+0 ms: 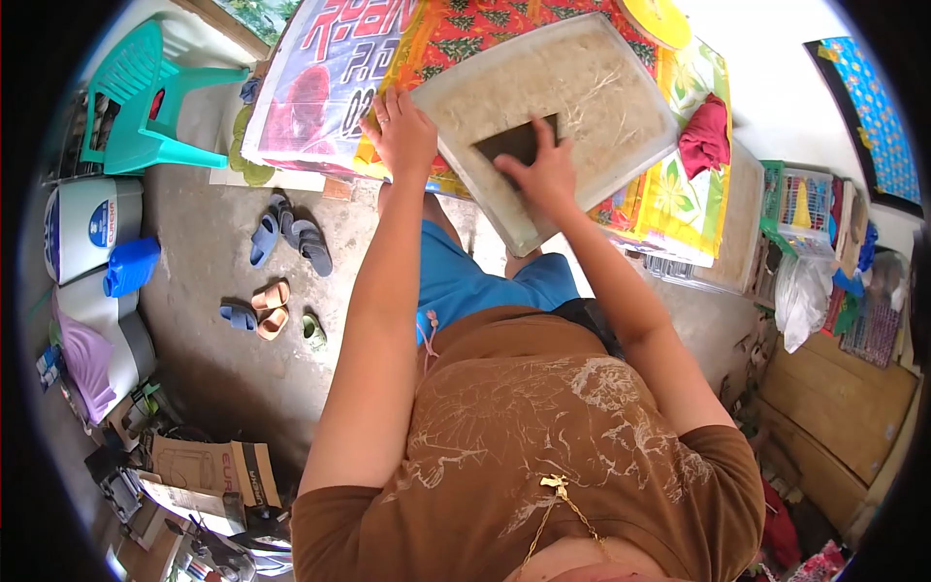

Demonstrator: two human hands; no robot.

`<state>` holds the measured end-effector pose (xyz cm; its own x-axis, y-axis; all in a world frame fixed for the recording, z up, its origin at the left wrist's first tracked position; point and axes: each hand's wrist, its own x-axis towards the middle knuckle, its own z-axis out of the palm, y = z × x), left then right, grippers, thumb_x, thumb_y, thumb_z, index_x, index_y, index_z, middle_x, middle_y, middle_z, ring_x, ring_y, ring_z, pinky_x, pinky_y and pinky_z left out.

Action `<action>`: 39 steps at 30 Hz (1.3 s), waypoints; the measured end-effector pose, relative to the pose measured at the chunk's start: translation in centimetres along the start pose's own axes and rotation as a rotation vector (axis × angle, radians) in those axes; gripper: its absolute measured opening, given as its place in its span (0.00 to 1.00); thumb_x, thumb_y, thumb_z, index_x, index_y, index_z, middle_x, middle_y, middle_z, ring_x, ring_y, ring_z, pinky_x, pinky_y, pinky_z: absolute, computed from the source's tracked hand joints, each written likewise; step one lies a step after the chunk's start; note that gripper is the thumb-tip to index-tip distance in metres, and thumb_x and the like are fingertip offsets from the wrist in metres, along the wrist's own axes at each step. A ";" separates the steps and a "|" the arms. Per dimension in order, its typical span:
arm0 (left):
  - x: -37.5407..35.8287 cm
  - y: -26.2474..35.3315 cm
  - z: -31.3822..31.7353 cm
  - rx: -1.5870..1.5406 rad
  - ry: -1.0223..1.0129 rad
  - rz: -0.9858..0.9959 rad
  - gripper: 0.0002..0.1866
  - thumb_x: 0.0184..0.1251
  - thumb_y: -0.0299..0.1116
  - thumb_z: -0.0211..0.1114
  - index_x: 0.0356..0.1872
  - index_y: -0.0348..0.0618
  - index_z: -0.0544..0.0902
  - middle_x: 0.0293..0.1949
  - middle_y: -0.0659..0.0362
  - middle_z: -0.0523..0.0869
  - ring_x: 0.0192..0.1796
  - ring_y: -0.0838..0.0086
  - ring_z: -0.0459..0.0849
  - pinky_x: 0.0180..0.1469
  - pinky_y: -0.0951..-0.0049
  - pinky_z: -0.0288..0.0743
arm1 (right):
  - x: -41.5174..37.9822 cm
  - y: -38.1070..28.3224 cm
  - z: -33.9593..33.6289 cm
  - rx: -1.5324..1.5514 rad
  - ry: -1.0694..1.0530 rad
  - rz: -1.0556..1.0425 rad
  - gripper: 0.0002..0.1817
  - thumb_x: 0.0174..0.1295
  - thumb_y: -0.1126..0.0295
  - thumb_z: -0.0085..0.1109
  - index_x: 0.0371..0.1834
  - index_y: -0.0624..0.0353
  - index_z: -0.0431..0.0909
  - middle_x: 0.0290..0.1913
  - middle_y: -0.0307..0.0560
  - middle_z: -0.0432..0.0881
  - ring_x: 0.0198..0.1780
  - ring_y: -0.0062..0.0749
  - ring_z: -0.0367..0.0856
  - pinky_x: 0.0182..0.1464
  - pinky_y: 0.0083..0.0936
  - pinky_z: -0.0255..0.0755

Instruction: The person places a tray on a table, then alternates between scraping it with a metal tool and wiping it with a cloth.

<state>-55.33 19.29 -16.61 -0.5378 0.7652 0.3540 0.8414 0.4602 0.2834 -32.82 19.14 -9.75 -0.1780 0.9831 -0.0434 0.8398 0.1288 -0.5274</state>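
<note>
A large flat rectangular tray [621, 145] with a pale, fibrous coated surface lies tilted on a table covered with colourful cloths. My left hand [402, 131] grips the tray's near-left edge. My right hand [543, 175] presses a dark square pad [514, 141] flat against the tray's surface, fingers curled over it. Both arms reach forward from my brown shirt.
A red cloth [706, 136] lies right of the tray. A yellow lid [655, 19] sits beyond it. Several sandals [286, 242] lie on the concrete floor, with a teal plastic chair [145, 97], a blue jug [131, 267], cardboard boxes [213, 470], and baskets [805, 204] at right.
</note>
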 end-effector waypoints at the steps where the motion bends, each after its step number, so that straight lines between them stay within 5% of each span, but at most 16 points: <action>1: 0.0 0.1 -0.3 0.005 -0.017 -0.004 0.23 0.73 0.38 0.49 0.67 0.46 0.72 0.71 0.59 0.71 0.76 0.60 0.63 0.74 0.36 0.48 | 1.4 0.4 -0.6 0.030 0.059 0.072 0.49 0.46 0.42 0.75 0.74 0.36 0.62 0.54 0.67 0.70 0.53 0.67 0.78 0.55 0.50 0.74; 3: -0.4 0.2 -0.7 0.020 -0.048 -0.009 0.23 0.73 0.38 0.50 0.67 0.47 0.73 0.71 0.59 0.71 0.76 0.60 0.63 0.74 0.36 0.48 | 3.0 0.9 -1.3 0.061 0.147 0.155 0.47 0.47 0.44 0.75 0.73 0.35 0.65 0.53 0.68 0.71 0.48 0.67 0.81 0.51 0.51 0.76; 7: -0.1 0.4 -0.6 0.018 -0.016 -0.009 0.22 0.73 0.38 0.50 0.66 0.48 0.73 0.71 0.60 0.71 0.76 0.61 0.64 0.74 0.37 0.48 | -0.7 -2.1 0.7 -0.051 -0.077 0.012 0.45 0.47 0.43 0.75 0.71 0.32 0.67 0.53 0.67 0.70 0.48 0.67 0.80 0.51 0.50 0.76; 12: -0.1 -0.2 -0.4 -0.049 0.002 -0.008 0.21 0.73 0.38 0.50 0.64 0.49 0.76 0.70 0.60 0.73 0.75 0.61 0.66 0.74 0.38 0.49 | 4.9 -0.2 0.9 0.008 0.147 0.084 0.46 0.48 0.39 0.73 0.73 0.34 0.66 0.56 0.66 0.71 0.50 0.64 0.81 0.52 0.47 0.76; 17: 0.3 -0.3 -0.4 -0.131 -0.041 -0.050 0.21 0.73 0.37 0.49 0.64 0.49 0.77 0.70 0.61 0.73 0.76 0.61 0.64 0.75 0.39 0.45 | 5.6 -2.4 0.9 -0.206 0.077 -0.187 0.45 0.48 0.39 0.73 0.72 0.29 0.67 0.55 0.66 0.72 0.49 0.60 0.82 0.51 0.46 0.78; 20: 0.3 -0.3 -0.3 -0.161 -0.046 -0.058 0.22 0.73 0.37 0.49 0.65 0.48 0.77 0.71 0.62 0.72 0.76 0.61 0.63 0.76 0.40 0.42 | 8.4 -1.8 0.1 -0.131 0.046 -0.027 0.44 0.45 0.40 0.75 0.70 0.28 0.68 0.55 0.62 0.74 0.49 0.57 0.83 0.50 0.45 0.76; 26: 0.3 -0.1 -0.8 -0.200 -0.054 -0.071 0.22 0.77 0.43 0.48 0.64 0.48 0.78 0.71 0.60 0.73 0.76 0.61 0.63 0.76 0.41 0.41 | 5.6 -4.1 1.8 -0.083 -0.168 -0.161 0.45 0.45 0.40 0.75 0.70 0.28 0.68 0.57 0.62 0.73 0.53 0.59 0.81 0.53 0.47 0.76; 31: 0.2 0.0 -1.3 -0.259 -0.080 -0.074 0.27 0.79 0.51 0.45 0.63 0.42 0.79 0.71 0.57 0.73 0.77 0.59 0.61 0.77 0.42 0.38 | 7.2 -1.2 -0.1 -0.029 0.001 0.086 0.46 0.44 0.40 0.76 0.70 0.28 0.69 0.57 0.64 0.73 0.55 0.61 0.79 0.55 0.49 0.75; 36: 0.2 0.0 -1.1 -0.181 -0.087 -0.063 0.28 0.78 0.55 0.45 0.64 0.46 0.78 0.71 0.58 0.72 0.77 0.61 0.61 0.77 0.42 0.38 | 10.8 10.2 -6.6 -0.255 0.332 0.342 0.49 0.44 0.34 0.73 0.73 0.27 0.66 0.57 0.65 0.73 0.53 0.56 0.81 0.56 0.48 0.74; 39: 0.2 0.0 -1.0 -0.160 -0.088 -0.061 0.29 0.77 0.56 0.46 0.65 0.46 0.77 0.72 0.58 0.72 0.77 0.61 0.61 0.77 0.42 0.39 | 10.9 12.4 -9.2 -0.218 0.295 0.433 0.52 0.40 0.31 0.73 0.73 0.28 0.66 0.59 0.67 0.72 0.55 0.57 0.80 0.59 0.48 0.71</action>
<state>-55.47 18.96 -15.65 -0.5748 0.7777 0.2546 0.7842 0.4345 0.4430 -19.64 32.70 -8.96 0.3306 0.9429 0.0393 0.8965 -0.3008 -0.3254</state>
